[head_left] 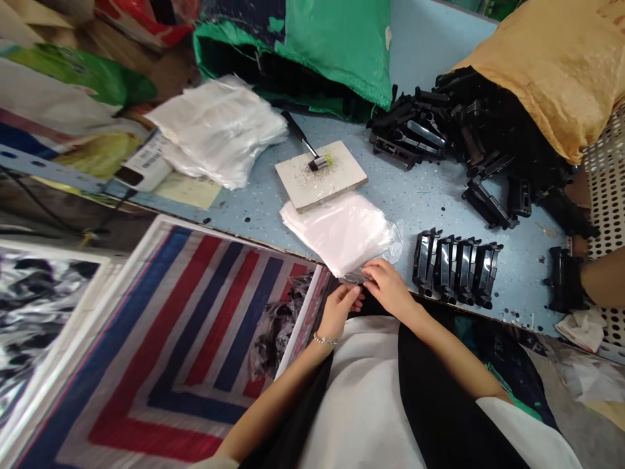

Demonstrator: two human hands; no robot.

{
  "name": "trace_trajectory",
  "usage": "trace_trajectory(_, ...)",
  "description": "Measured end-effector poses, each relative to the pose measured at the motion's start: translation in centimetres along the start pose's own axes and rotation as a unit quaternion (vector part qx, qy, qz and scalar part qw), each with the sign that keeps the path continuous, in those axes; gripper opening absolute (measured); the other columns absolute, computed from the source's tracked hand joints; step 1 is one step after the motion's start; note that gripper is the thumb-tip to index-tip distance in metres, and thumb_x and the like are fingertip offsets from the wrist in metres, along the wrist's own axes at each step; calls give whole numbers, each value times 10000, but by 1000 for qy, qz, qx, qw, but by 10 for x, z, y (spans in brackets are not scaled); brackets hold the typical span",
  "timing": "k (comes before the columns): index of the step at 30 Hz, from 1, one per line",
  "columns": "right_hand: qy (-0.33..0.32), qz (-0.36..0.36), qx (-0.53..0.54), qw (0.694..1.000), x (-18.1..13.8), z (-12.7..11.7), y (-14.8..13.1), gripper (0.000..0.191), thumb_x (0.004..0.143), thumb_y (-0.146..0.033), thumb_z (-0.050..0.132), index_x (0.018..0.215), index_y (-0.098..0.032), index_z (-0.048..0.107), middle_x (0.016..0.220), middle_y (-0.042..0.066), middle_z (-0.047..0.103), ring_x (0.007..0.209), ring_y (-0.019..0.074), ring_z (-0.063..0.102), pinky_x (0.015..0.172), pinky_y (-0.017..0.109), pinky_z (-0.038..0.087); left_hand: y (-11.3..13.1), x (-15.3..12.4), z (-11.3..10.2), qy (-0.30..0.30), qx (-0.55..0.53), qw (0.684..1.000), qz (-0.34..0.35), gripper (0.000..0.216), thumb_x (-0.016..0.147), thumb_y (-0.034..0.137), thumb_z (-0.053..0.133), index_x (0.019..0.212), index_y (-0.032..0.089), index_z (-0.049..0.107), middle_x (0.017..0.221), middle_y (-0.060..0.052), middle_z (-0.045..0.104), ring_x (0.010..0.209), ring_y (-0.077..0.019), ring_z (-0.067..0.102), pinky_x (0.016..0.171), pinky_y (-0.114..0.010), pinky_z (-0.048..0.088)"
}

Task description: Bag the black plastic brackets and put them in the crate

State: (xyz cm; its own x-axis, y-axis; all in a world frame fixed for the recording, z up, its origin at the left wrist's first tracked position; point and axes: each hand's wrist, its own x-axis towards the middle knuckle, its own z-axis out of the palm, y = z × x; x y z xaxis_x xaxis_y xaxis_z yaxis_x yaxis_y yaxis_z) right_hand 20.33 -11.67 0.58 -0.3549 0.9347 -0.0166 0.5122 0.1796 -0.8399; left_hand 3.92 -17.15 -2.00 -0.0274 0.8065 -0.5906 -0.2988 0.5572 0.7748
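Note:
Both hands meet at the table's front edge, over a small dark piece that seems to be inside a clear plastic bag (355, 277). My left hand (338, 312), with a bracelet at the wrist, pinches the bag's near side. From the right, my right hand (389, 288) closes its fingers on the other end of it. Just beyond lies a stack of clear plastic bags (336, 234), touching the held bag. Right of my right hand, several black plastic parts (454, 267) with shiny faces stand in a row. What exactly the bag contains is too small to tell.
A hammer (312, 153) rests on a pale board (297, 185). More bags (224, 124) lie behind left. Black parts (469, 130) spill from a yellow sack (551, 58); a green sack (336, 52) stands behind. Lower left is a striped-lined bin (161, 352). Another person's arm (605, 280) reaches in at right.

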Motion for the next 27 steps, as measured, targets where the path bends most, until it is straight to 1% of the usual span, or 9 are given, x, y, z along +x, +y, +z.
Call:
trace_trajectory(3, 48, 5, 7, 999, 1, 3, -4, 116, 928, -166, 656, 835, -224, 696, 984, 68, 706, 978, 222, 673, 926, 407, 576, 6, -6, 7, -27, 7, 998, 58, 380, 724, 477, 859, 885, 163, 718, 798, -42, 711, 677, -141, 649, 607, -249, 559)
trace_trajectory(6, 74, -10, 77, 994, 0, 1, -19, 116, 974, -213, 619, 918, -230, 719, 1043, 60, 718, 1006, 193, 683, 934, 364, 579, 25, -8, 15, -32, -24, 991, 130, 474, 725, 449, 884, 1076, 186, 705, 1045, -79, 748, 934, -188, 711, 816, -302, 603)
trace_trajectory(8, 70, -47, 96, 992, 1, -5, -32, 171, 987, -181, 570, 1007, -233, 731, 1177, 76, 707, 1141, 197, 660, 1028, 385, 549, 41, -3, 22, -10, -59, 987, 148, 487, 712, 456, 897, 1066, 183, 705, 1076, -79, 753, 985, -188, 714, 889, -309, 590)
trace_trajectory(11, 63, -75, 119, 988, 7, -20, -47, 266, 1001, -143, 485, 1093, -242, 714, 1295, 85, 670, 1249, 195, 623, 1100, 410, 517, 65, 12, 32, 8, -118, 985, 128, 447, 683, 506, 903, 903, 165, 714, 902, -45, 752, 797, -150, 701, 768, -281, 591)
trace_trajectory(13, 87, -67, 131, 985, 15, -31, -51, 231, 1005, -188, 506, 1142, -245, 684, 1292, 93, 658, 1217, 198, 632, 1022, 389, 564, 79, 21, 39, -15, -144, 984, 108, 446, 640, 501, 928, 824, 165, 700, 796, -16, 724, 680, -122, 658, 674, -257, 569)
trace_trajectory(17, 95, -84, 88, 988, 35, -54, -51, 115, 965, -343, 642, 976, -231, 669, 1067, 74, 687, 1034, 209, 648, 861, 357, 580, 104, 30, 51, -92, -170, 975, 104, 518, 562, 457, 980, 642, 176, 553, 634, 49, 599, 601, -76, 566, 628, -212, 527)
trace_trajectory(20, 143, -22, 148, 978, 49, -74, -43, 222, 962, -436, 634, 877, -231, 639, 873, 19, 677, 840, 169, 649, 777, 325, 570, 118, 34, 54, -123, -162, 971, 126, 581, 573, 463, 971, 603, 178, 466, 639, 49, 559, 602, -75, 545, 598, -203, 512)
trace_trajectory(23, 205, 61, 254, 943, 57, -94, -33, 330, 877, -551, 709, 875, -231, 631, 780, -18, 653, 699, 140, 626, 666, 290, 568, 125, 35, 58, -94, -128, 973, 169, 546, 621, 453, 941, 641, 185, 465, 723, 31, 599, 646, -93, 600, 622, -227, 540)
trace_trajectory(27, 205, 54, 241, 947, 55, -109, -32, 342, 835, -547, 760, 845, -223, 651, 837, -2, 684, 708, 136, 635, 700, 302, 566, 122, 36, 80, -115, -84, 971, 191, 523, 665, 454, 915, 753, 194, 469, 807, 16, 630, 702, -111, 659, 674, -250, 566)
